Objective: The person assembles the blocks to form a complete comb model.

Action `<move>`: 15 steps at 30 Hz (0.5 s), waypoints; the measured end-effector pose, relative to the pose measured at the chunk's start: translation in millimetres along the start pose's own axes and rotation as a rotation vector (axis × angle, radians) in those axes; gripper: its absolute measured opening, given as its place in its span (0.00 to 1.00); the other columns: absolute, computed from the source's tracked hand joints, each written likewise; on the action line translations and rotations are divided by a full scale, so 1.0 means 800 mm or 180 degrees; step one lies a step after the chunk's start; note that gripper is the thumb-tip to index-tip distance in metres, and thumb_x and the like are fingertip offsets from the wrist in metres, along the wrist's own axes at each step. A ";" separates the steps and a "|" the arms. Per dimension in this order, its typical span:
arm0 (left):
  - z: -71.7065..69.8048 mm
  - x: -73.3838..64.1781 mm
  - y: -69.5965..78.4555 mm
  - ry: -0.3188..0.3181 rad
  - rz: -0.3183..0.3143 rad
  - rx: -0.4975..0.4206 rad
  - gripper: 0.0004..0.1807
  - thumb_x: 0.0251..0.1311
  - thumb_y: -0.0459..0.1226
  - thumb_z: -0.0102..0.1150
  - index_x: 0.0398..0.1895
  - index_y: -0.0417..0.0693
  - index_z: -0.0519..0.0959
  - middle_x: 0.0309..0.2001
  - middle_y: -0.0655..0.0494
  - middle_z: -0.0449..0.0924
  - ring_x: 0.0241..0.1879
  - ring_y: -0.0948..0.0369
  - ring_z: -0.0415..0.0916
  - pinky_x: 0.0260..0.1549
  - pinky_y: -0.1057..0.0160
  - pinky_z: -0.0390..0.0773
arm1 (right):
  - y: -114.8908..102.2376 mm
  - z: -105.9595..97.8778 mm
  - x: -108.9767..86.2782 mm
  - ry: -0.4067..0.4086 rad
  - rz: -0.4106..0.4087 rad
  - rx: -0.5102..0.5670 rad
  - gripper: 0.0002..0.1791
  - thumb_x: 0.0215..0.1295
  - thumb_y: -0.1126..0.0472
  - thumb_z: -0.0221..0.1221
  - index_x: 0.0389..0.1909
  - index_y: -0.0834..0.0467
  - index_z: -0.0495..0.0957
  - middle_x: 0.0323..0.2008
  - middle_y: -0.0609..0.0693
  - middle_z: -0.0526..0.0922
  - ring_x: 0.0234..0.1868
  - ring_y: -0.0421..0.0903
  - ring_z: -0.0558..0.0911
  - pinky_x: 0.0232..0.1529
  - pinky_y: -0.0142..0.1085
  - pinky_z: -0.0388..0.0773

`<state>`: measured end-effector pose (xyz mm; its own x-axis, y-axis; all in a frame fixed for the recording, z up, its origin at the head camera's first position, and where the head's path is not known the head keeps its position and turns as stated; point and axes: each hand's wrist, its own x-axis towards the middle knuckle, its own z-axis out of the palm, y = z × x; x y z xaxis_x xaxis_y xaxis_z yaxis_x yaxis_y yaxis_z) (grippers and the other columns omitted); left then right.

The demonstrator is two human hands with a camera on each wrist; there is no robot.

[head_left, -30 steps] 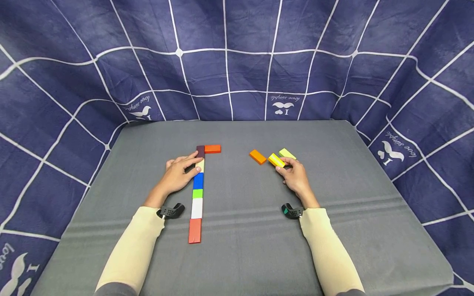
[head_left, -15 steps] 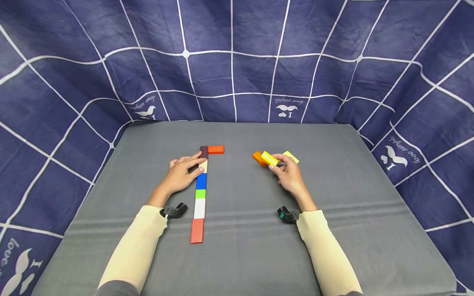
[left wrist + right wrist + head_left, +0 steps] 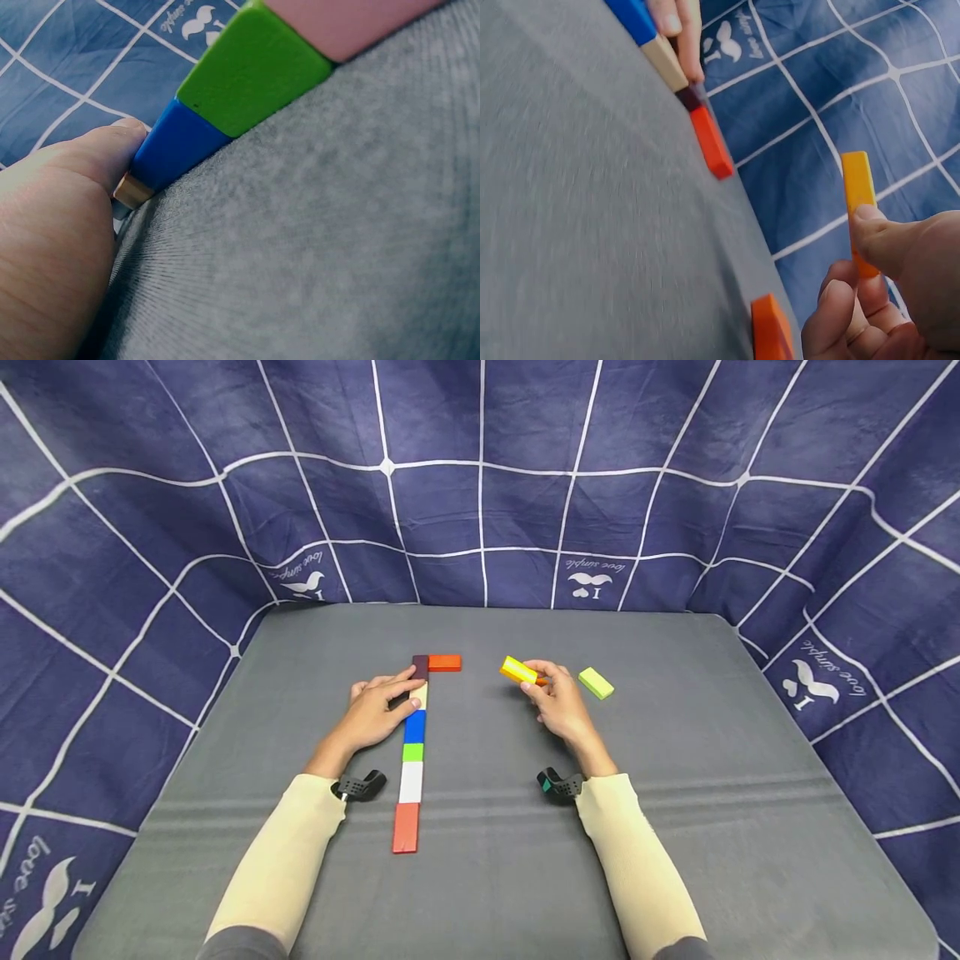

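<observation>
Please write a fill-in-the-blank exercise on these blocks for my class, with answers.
The yellow rectangular block is held in the person's ____ hand.
The blue rectangular block lies between the cream rectangular block and the ____ block.
The red-orange rectangular block adjoins the ____ end of the row, not the near end.

Missing words: right; green; far.

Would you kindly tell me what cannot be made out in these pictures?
Head view: part of the cream block, covered by the left hand.
Head view: most of the orange block, behind the right hand and yellow block.
Right wrist view: the orange block's end, cut off by the bottom edge.
</observation>
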<state>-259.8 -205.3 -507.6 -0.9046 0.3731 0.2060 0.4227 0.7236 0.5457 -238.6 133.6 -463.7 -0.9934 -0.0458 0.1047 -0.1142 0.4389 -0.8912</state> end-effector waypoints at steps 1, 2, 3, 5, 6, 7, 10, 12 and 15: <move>-0.001 0.000 0.000 0.0001 -0.0007 0.0003 0.25 0.70 0.52 0.57 0.69 0.63 0.74 0.77 0.60 0.62 0.69 0.50 0.65 0.58 0.42 0.50 | -0.003 0.004 0.002 -0.0023 -0.0001 0.0025 0.18 0.71 0.60 0.61 0.60 0.52 0.77 0.51 0.57 0.70 0.33 0.55 0.79 0.18 0.33 0.74; -0.002 -0.001 0.000 -0.0003 -0.0016 0.0005 0.25 0.70 0.52 0.57 0.69 0.62 0.74 0.77 0.60 0.62 0.69 0.50 0.65 0.58 0.42 0.50 | -0.006 0.009 0.004 -0.0047 0.0003 0.0049 0.18 0.71 0.60 0.61 0.61 0.52 0.77 0.50 0.57 0.69 0.33 0.55 0.78 0.19 0.33 0.74; -0.003 -0.001 0.000 -0.0008 -0.0023 0.0009 0.26 0.70 0.52 0.57 0.69 0.63 0.74 0.77 0.61 0.62 0.69 0.50 0.65 0.58 0.42 0.50 | -0.009 0.013 0.006 -0.0074 0.0002 0.0075 0.18 0.71 0.60 0.60 0.61 0.52 0.76 0.50 0.57 0.69 0.32 0.53 0.78 0.19 0.33 0.74; -0.004 -0.001 0.000 -0.0014 -0.0042 0.0006 0.25 0.70 0.52 0.57 0.69 0.63 0.74 0.77 0.61 0.62 0.69 0.51 0.65 0.58 0.43 0.50 | -0.013 0.021 0.010 -0.0110 -0.0011 0.0107 0.18 0.72 0.59 0.60 0.61 0.52 0.76 0.50 0.57 0.69 0.32 0.52 0.77 0.19 0.33 0.75; -0.004 -0.001 0.000 -0.0020 -0.0047 0.0008 0.25 0.70 0.52 0.56 0.69 0.64 0.74 0.77 0.62 0.62 0.69 0.51 0.65 0.58 0.43 0.50 | -0.015 0.024 0.012 -0.0124 -0.0022 0.0121 0.18 0.72 0.59 0.60 0.61 0.52 0.76 0.50 0.57 0.69 0.32 0.51 0.77 0.19 0.33 0.75; -0.004 -0.001 0.000 -0.0025 -0.0049 0.0003 0.25 0.70 0.52 0.56 0.69 0.64 0.74 0.77 0.62 0.61 0.70 0.51 0.65 0.58 0.43 0.50 | -0.017 0.027 0.013 -0.0133 -0.0035 0.0122 0.18 0.72 0.60 0.60 0.61 0.52 0.76 0.50 0.57 0.69 0.32 0.50 0.77 0.20 0.34 0.75; -0.003 -0.001 0.002 -0.0017 -0.0047 -0.0010 0.25 0.70 0.52 0.56 0.69 0.64 0.74 0.77 0.62 0.62 0.69 0.52 0.65 0.58 0.44 0.50 | -0.021 0.035 0.015 -0.0150 -0.0051 0.0088 0.18 0.71 0.59 0.61 0.60 0.52 0.77 0.50 0.56 0.70 0.32 0.52 0.78 0.19 0.34 0.76; -0.002 -0.002 0.002 -0.0013 -0.0038 -0.0013 0.25 0.70 0.53 0.56 0.69 0.64 0.74 0.77 0.61 0.62 0.70 0.52 0.65 0.58 0.44 0.50 | -0.024 0.039 0.016 -0.0177 -0.0054 0.0065 0.19 0.70 0.60 0.62 0.61 0.52 0.77 0.51 0.55 0.71 0.32 0.53 0.79 0.19 0.34 0.76; -0.003 -0.002 0.001 -0.0008 -0.0044 0.0008 0.25 0.70 0.54 0.56 0.68 0.65 0.75 0.77 0.62 0.62 0.69 0.52 0.65 0.58 0.44 0.50 | -0.027 0.046 0.020 -0.0239 -0.0052 0.0106 0.19 0.70 0.60 0.62 0.60 0.51 0.77 0.52 0.54 0.71 0.33 0.56 0.79 0.19 0.34 0.76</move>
<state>-258.2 -207.0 -505.7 -0.9102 0.3645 0.1965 0.4103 0.7301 0.5464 -252.2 90.4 -459.1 -0.9889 -0.1203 0.0871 -0.1292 0.4074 -0.9040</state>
